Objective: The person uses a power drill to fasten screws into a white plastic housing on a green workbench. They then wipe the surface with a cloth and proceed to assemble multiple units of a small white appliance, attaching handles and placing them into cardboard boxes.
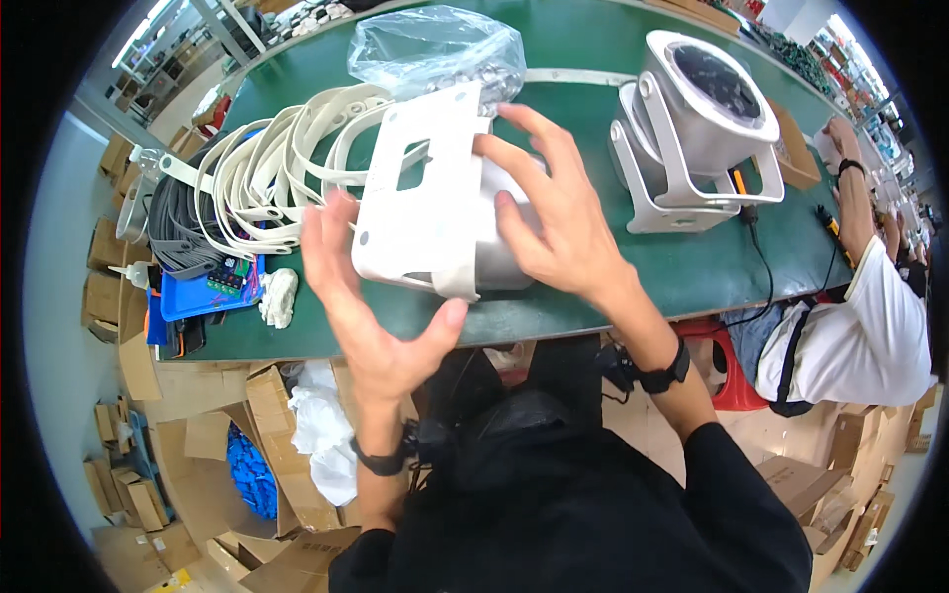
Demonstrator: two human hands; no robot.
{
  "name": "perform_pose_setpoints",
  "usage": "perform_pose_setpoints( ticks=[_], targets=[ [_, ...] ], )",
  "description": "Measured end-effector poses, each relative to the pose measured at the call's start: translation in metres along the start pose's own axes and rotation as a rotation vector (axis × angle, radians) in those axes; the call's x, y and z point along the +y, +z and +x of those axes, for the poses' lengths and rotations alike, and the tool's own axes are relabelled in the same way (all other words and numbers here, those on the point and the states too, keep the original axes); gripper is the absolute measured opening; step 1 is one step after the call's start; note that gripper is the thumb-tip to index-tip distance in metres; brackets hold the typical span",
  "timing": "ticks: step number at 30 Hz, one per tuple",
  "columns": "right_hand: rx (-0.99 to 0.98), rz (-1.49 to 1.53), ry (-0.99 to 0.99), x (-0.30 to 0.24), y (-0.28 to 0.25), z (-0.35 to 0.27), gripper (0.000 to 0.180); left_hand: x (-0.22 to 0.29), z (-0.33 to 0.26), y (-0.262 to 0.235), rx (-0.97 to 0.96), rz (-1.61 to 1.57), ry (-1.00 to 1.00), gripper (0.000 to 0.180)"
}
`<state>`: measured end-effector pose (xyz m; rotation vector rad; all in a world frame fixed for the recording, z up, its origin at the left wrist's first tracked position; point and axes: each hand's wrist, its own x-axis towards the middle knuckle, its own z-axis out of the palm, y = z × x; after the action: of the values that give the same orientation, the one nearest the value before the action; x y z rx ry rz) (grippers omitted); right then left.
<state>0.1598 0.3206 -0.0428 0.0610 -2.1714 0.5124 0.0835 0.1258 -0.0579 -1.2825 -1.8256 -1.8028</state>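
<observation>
I hold a white plastic housing [420, 198] with a flat cut-out bracket plate over the green table [613, 287]. My left hand [361, 296] cups its near lower edge, thumb under the bottom corner. My right hand [549, 212] lies spread over its rounded right side, fingertips reaching the plate's top edge. Both wrists wear black bands.
A pile of white and grey ring gaskets [252, 183] lies left of the housing, a clear bag [440, 49] behind it. A finished white lamp unit [697, 124] with a black cable stands right. A blue tray [208, 292] sits at the near left edge. Another person [855, 316] sits right. Cardboard boxes [287, 415] crowd the floor.
</observation>
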Motion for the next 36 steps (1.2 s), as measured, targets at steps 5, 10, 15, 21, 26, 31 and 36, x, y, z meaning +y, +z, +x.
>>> perform_pose_setpoints(
  ticks=[5, 10, 15, 21, 26, 31, 36],
  targets=[
    [-0.146, 0.227, -0.183, 0.025, -0.005, 0.026, 0.044, 0.007, 0.057, -0.001, -0.311, 0.433, 0.126, 0.053],
    [-0.281, 0.073, -0.307, 0.036, -0.044, 0.020, 0.044, -0.022, 0.065, -0.006, -0.097, 0.211, -0.100, 0.040],
    [-0.557, 0.063, -0.184, -0.010, -0.051, -0.070, 0.042, -0.055, 0.074, -0.017, -0.033, 0.260, -0.098, 0.037],
    [-0.342, 0.351, 0.091, -0.017, -0.026, -0.102, 0.030, -0.068, 0.070, -0.027, -0.114, -0.002, -0.285, 0.045],
    [-0.004, 0.647, 0.501, -0.004, -0.020, -0.073, 0.084, -0.052, -0.019, -0.047, -0.019, -0.081, -0.583, 0.057],
    [-0.298, 0.795, 0.621, 0.014, 0.013, -0.050, 0.131, -0.048, -0.019, -0.048, -0.340, -0.009, -0.612, 0.052],
    [-0.188, 0.893, 0.660, 0.007, 0.020, -0.057, 0.134, -0.040, 0.020, -0.053, -0.652, 0.586, -0.284, 0.029]
  ],
)
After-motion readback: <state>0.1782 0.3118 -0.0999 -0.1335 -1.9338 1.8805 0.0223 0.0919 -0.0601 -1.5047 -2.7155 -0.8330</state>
